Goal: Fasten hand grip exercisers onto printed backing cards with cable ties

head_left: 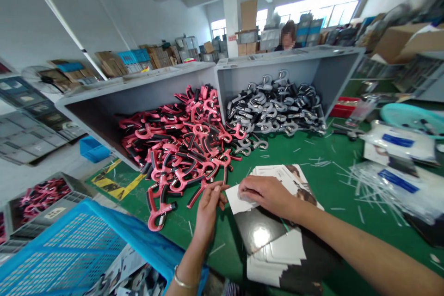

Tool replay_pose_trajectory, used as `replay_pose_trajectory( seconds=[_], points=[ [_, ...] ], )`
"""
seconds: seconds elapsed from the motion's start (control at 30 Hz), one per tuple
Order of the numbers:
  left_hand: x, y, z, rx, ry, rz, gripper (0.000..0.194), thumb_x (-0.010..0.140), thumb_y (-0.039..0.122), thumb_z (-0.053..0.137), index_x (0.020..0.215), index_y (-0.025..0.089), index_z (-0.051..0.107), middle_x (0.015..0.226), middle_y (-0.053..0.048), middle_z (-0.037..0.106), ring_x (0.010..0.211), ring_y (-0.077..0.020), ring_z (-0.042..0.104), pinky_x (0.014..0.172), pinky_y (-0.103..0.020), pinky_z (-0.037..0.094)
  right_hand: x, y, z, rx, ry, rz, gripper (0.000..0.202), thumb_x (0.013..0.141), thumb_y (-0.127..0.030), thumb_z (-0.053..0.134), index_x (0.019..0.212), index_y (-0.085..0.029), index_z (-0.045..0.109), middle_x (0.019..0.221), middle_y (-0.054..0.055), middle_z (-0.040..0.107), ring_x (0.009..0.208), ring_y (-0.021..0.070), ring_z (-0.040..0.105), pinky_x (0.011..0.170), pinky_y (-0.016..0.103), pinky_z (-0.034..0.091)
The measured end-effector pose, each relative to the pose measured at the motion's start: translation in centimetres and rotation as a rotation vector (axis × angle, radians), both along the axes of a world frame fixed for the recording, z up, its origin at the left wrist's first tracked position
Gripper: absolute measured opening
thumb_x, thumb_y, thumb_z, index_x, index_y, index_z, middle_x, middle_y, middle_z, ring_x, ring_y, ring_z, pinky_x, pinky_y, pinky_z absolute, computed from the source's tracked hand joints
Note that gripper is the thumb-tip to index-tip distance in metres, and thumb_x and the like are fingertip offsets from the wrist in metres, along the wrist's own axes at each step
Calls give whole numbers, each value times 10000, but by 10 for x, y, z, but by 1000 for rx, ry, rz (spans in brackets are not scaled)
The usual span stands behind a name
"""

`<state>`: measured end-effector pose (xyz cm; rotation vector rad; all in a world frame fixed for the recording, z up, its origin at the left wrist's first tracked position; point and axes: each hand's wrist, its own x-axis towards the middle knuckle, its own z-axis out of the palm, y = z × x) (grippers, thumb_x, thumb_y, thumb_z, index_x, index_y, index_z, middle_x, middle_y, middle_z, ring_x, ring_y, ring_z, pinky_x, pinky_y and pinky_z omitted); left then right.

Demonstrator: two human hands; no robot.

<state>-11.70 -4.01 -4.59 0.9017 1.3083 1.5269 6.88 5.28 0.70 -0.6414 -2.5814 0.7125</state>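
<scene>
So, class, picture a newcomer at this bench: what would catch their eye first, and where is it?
First, the heap of pink handles spilling from the left bin onto the green table. Next, the grey handles piled in the bin beside it. Nearer, the right hand is on a stack of cards.
</scene>
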Motion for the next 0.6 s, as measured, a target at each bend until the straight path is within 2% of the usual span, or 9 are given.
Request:
replay_pose_trajectory(
  seconds=[0.1,0.17,0.2,0.27,0.33,0.37,0.43,0.53,0.6],
  points=[
    [-8,21,21,-74,177,-241,384,904,466,597,1090,145,695,943,-60,695,719,-129,571,601,-217,410,1,-4,8,-109,60,6,145,987,-298,531,972,-225,655,865,-12,677,778,139,607,716,235,410],
    [-9,32,35,-128,212,-420,366,853,447,670,1025,130,731,885,-59,696,750,-148,587,625,-220,421,11,-6,21,-189,159,9,165,988,-313,522,962,-216,653,830,-10,668,727,130,598,691,231,429],
    [-7,34,41,-148,195,-457,357,836,434,693,1007,124,737,874,-59,698,751,-148,592,638,-220,429,21,-3,28,-215,230,-14,173,990,-325,516,976,-217,650,831,-6,667,718,128,598,689,231,441],
    [0,29,49,-165,112,-397,357,836,423,697,1018,118,727,912,-70,706,769,-147,611,669,-221,454,46,11,40,-207,384,-141,197,1000,-350,488,1064,-231,631,859,2,670,717,129,604,693,240,465],
    [12,15,50,-171,14,-269,412,825,424,708,1112,130,680,936,-67,700,758,-146,629,652,-223,482,76,40,42,-116,443,-348,268,1022,-358,414,1204,-244,576,888,12,675,711,139,606,686,256,481],
    [19,5,49,-190,-17,-237,477,810,430,720,1184,145,637,895,-51,689,701,-142,629,596,-221,485,89,60,36,-51,395,-455,310,1033,-351,362,1255,-237,545,901,22,678,710,146,607,678,265,486],
    [33,-13,42,-256,-21,-281,647,780,436,744,1330,185,515,747,14,630,520,-116,567,451,-208,429,107,102,14,73,46,-543,359,1040,-303,289,1271,-208,546,956,50,697,798,168,640,736,288,501],
    [46,-30,27,-322,45,-348,731,790,456,729,1405,208,420,661,56,572,445,-86,491,443,-198,383,108,158,-32,64,-188,-472,272,967,-175,451,1132,-179,667,1049,90,711,982,210,654,877,322,493],
    [50,-32,16,-330,85,-372,780,785,486,723,1428,186,396,668,39,587,502,-97,519,496,-203,379,92,184,-59,79,-281,-439,285,941,-138,510,1178,-182,662,1122,105,689,1067,232,631,931,363,485]
  ],
)
